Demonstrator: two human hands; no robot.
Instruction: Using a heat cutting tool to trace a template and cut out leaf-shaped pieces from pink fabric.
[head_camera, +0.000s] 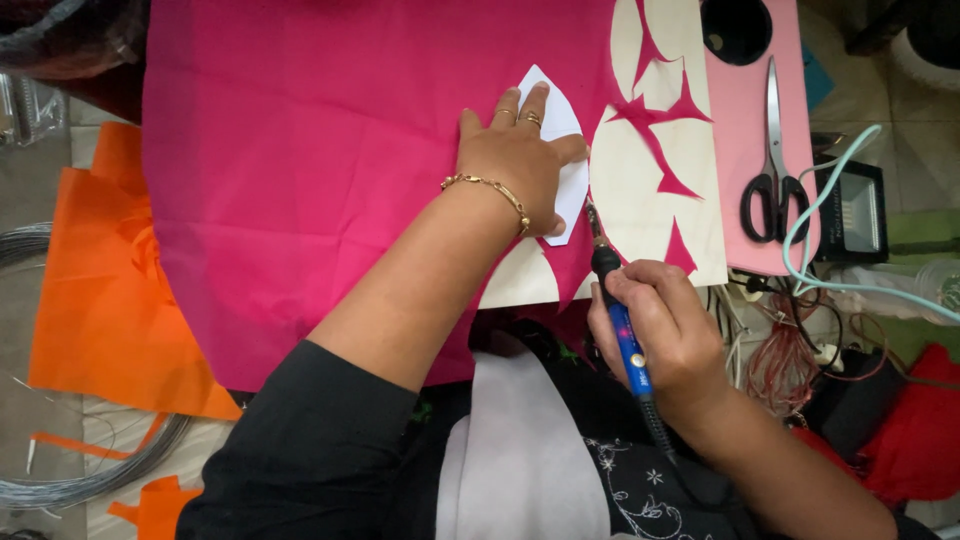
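Our left hand (515, 165) presses flat a white petal-shaped template (562, 160) on magenta fabric (320, 160); our right hand (660, 325) fingers grip a blue heated cutting pen (622, 320).

Black-handled scissors (773, 165) on pink board (750, 150); orange fabric (100, 290) left

One camera, looking down from the person's head

It sits close above the work and faces almost straight down at the pink cloth (300, 180). The left hand (515, 165) and right hand (665, 330) reach up from the bottom edge.
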